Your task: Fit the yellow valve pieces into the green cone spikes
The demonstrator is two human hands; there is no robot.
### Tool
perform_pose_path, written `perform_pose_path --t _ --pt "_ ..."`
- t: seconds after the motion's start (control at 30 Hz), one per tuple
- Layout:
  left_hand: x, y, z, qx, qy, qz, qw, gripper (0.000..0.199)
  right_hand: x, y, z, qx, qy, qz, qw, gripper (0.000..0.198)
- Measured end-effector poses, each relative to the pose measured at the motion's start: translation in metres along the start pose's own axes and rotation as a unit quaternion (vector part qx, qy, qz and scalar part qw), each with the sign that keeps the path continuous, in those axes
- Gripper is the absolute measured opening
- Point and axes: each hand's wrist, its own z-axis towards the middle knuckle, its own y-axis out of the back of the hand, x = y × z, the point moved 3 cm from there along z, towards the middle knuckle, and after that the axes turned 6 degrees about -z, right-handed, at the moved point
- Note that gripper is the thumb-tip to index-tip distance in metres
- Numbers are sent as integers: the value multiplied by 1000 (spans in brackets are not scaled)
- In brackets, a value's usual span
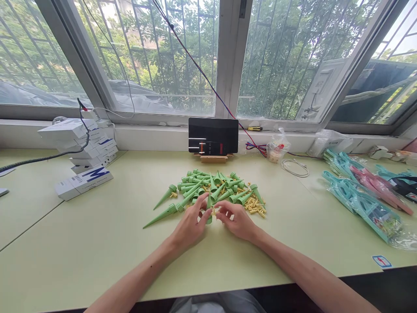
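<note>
The left hand [193, 219] is closed around one green spike [209, 204], in front of the heap of green spikes [213, 186] on the bench [130, 261]. The right hand [237, 221] appears to pinch a small yellow piece [214, 212] between thumb and fingers, just beside this spike; whether the two parts touch, one cannot tell. For good work, the left hand should probably grip the spike firmly but without squeezing, and the right fingertips should bring the piece in straight, since a tilted one could jam or slip away. The loose yellow pieces [256, 205] lie near the right hand, so the wrist should avoid sweeping them.
</note>
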Motion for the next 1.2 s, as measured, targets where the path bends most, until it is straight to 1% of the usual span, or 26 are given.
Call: perform_pose_path --t 0.13,0.4,0.57,0.7,0.87,1.07,1.2 --pt "-1 1 0 -9 11 4 1000 39 1 1 1 -14 -4 8 1000 24" --pt "-1 0 1 4 21 -9 1000 41 -5 0 1 -29 -6 17 999 25" --pt "-2 -1 -1 33 21 -11 999 52 -6 0 -1 -37 -6 11 999 27" --pt "-3 -1 -1 35 12 -21 999 55 -6 0 -1 -39 -13 12 999 26" --pt "-3 -2 -2 41 5 -17 999 54 -6 -1 -1 -35 -17 11 999 22" --pt "-1 -1 -3 43 -17 43 998 47 -9 -2 -2 -23 -20 22 999 19" --pt "-3 -1 -2 57 -25 46 997 44 -10 -3 -2 -11 -20 38 999 18"
